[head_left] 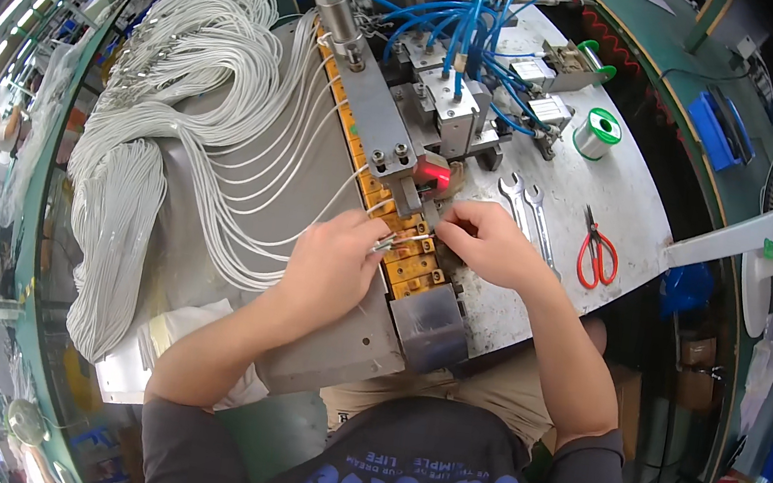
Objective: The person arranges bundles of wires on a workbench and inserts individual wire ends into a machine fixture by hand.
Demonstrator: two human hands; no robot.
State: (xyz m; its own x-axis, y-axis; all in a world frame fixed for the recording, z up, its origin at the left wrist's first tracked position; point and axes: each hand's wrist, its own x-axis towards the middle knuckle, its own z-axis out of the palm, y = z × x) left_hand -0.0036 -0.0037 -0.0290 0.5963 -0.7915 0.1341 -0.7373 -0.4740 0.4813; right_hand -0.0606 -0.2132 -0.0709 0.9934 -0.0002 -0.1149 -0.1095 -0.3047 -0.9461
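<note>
My left hand (334, 259) is closed around the end of a white cable, and thin coloured wire ends (394, 242) stick out past its fingertips. These wires lie over a row of yellow fixture blocks (414, 270). From the other side, my right hand (492, 245) pinches thumb and finger together at the edge of the same blocks, close to the wire tips. Whatever is between those fingers is too small to make out. Several white cables (264, 178) run from the left to the row, with their ends set along its far part.
A large bundle of white cables (125, 209) lies at left. Beyond my hands stands a metal machine head (442, 104) with blue air tubes (476, 21). On the right of the metal table are two wrenches (539, 217), red-handled scissors (599, 256) and a solder wire spool (597, 135).
</note>
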